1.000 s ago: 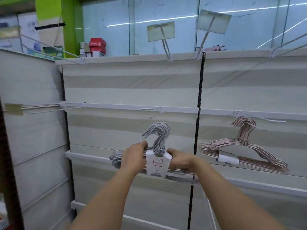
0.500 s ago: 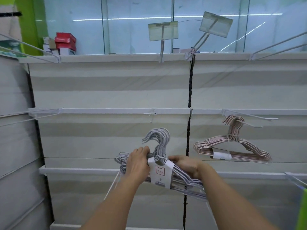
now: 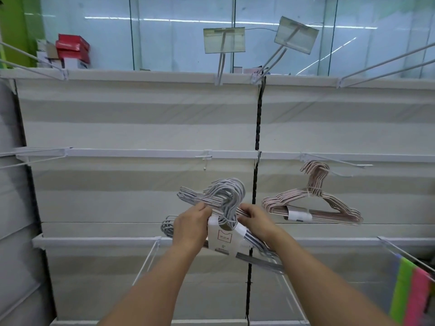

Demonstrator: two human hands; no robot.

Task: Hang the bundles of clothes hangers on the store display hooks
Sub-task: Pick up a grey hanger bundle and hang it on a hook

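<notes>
Holding: the grey hanger bundle [image 3: 226,208] is gripped by both hands in front of the display wall [image 3: 141,128], at about the level of the gap between the middle and lower rails.
Left hand: left hand [image 3: 191,228] is curled round the bundle's left shoulder, thumb on top, just beside the paper sleeve [image 3: 226,236].
Right hand: right hand [image 3: 257,220] is curled round the bundle's right shoulder, fingers pinched onto the wires next to the hook necks.
Bundle: grey wire hangers are stacked together, hooks pointed up and to the left, white sleeve wrapped round the middle; tilted, right end lower.
Bundle contact: no hook or rail is touched by it; it is held apart from the wall.
Nearest hook: a short display hook [image 3: 205,158] is fixed on the middle rail, above the bundle, bare.
Pink bundle: pink hanger bundle [image 3: 313,203] is hung on a longer hook [image 3: 339,162] to the right, past the black slotted upright [image 3: 259,123], with a white band round its lower bar.
Top: two price tag holders [image 3: 224,40] are stuck up from the top rail.
Left back: red boxes [image 3: 73,50] are stacked on top of the wall.
Lower right: green and pink cloths [image 3: 410,292] are hung at the edge.
</notes>
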